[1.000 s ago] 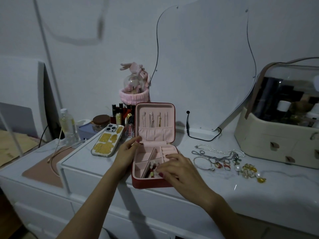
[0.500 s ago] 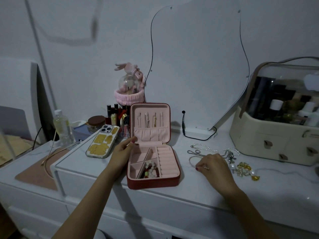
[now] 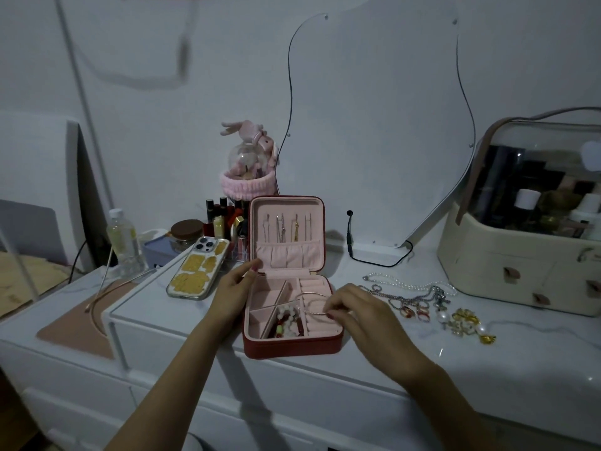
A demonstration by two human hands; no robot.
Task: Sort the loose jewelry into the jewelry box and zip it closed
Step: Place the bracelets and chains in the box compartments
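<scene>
The red jewelry box (image 3: 292,348) lies open on the white dresser, its pink lid upright with thin pieces hanging inside. Beaded jewelry (image 3: 287,322) fills its front middle compartment. My left hand (image 3: 235,288) rests against the box's left wall near the hinge, fingers loosely bent. My right hand (image 3: 354,307) pinches a thin silver bangle (image 3: 310,302) and holds it over the ring-roll section on the box's right side. Loose jewelry lies to the right: a pearl necklace (image 3: 406,284), silver chains (image 3: 409,297), red rings (image 3: 414,312) and gold earrings with pearls (image 3: 465,322).
A phone (image 3: 195,271) in a gold-patterned case leans left of the box. Behind it stand a bottle (image 3: 125,240), a jar and cosmetics. A large cream organiser case (image 3: 520,262) sits at the right. A cable (image 3: 374,258) lies by the mirror's base.
My right hand left the loose pile with the silver bangle and moved left over the box. My left hand stayed at the box's left side.
</scene>
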